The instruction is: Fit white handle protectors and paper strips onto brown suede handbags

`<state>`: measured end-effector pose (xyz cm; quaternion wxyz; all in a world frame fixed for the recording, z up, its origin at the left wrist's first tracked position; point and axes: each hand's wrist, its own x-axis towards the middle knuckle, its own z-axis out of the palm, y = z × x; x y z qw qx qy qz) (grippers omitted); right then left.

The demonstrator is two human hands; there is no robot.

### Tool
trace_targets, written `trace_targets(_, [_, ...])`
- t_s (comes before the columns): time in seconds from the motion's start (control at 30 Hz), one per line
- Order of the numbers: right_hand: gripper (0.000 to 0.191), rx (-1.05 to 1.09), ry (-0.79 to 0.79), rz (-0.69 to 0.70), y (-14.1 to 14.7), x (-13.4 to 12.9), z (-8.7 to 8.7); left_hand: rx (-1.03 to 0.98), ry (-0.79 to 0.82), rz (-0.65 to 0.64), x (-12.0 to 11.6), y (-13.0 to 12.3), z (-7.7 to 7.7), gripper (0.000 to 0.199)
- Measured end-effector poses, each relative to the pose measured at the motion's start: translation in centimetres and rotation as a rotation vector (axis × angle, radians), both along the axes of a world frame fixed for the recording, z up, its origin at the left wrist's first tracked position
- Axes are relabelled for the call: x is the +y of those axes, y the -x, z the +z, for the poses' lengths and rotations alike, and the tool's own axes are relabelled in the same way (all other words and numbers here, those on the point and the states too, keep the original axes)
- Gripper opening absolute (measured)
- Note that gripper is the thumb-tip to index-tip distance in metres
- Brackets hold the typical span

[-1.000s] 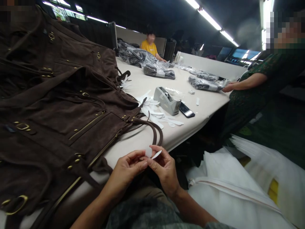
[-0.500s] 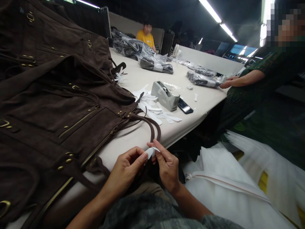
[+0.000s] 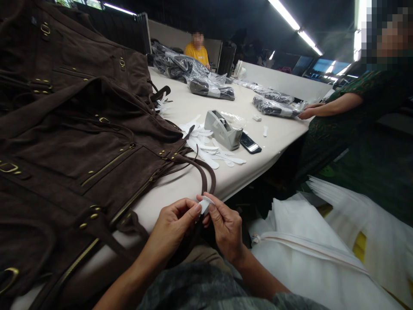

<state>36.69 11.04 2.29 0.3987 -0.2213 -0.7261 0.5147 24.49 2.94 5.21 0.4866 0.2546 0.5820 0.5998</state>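
Note:
Between my two hands is a small white strip, bent over near the end of a dark brown strap loop. My left hand pinches the strip's left side between thumb and fingertips. On its right side, my right hand grips it with thumb and forefinger. The strap hangs over the table edge from a dark brown bag with brass zips and studs. My fingers partly hide the strap's lower part. Loose white strips lie in a pile on the table beyond the bag.
A grey tape dispenser and a black phone stand beyond my hands on the pale table. Plastic-wrapped bags lie farther back. A person at right touches one. White sheets are stacked at lower right.
My fingers have drawn slightly closer together, and the white strip is folded over more. The person at right has shifted slightly to the right.

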Motion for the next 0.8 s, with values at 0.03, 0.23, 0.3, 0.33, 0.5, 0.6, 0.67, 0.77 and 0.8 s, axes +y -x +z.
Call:
trace_targets(0.03, [0.029, 0.003, -0.01, 0.008, 0.0, 0.0, -0.1, -0.008, 0.01, 0.01, 0.0, 0.0, -0.1, 0.041])
trace_targets(0.23, [0.032, 0.025, -0.073, 0.045, -0.1, -0.1, -0.5, 0.025, -0.02, 0.045, 0.2, -0.2, -0.2, 0.037])
trace_targets(0.3, [0.034, 0.04, -0.097, 0.061, -0.1, -0.2, -0.6, 0.045, -0.036, 0.038, 0.2, -0.3, -0.4, 0.034])
trace_targets(0.33, [0.035, 0.047, -0.11, 0.07, -0.1, -0.3, -0.7, 0.047, -0.035, 0.027, 0.1, -0.3, -0.5, 0.033])
trace_targets(0.5, [0.038, 0.089, -0.156, 0.103, -0.3, -0.3, -1.2, 0.01, -0.024, 0.018, -0.1, -0.4, -0.7, 0.036])
trace_targets(0.6, [0.038, 0.085, -0.176, 0.145, -0.6, -0.1, -1.2, -0.024, -0.03, 0.072, -0.2, -0.6, -0.5, 0.037])
trace_targets(0.67, [0.038, 0.065, -0.181, 0.181, -1.0, 0.1, -1.0, -0.038, -0.026, 0.085, -0.3, -0.6, -0.5, 0.038])
trace_targets(0.77, [0.039, 0.019, -0.13, 0.19, -1.4, 0.2, -0.5, -0.049, -0.002, 0.047, -0.6, -0.6, -0.9, 0.037])
trace_targets(0.8, [0.039, 0.001, -0.104, 0.178, -1.4, 0.2, -0.4, -0.05, 0.003, 0.029, -0.7, -0.6, -1.0, 0.036])
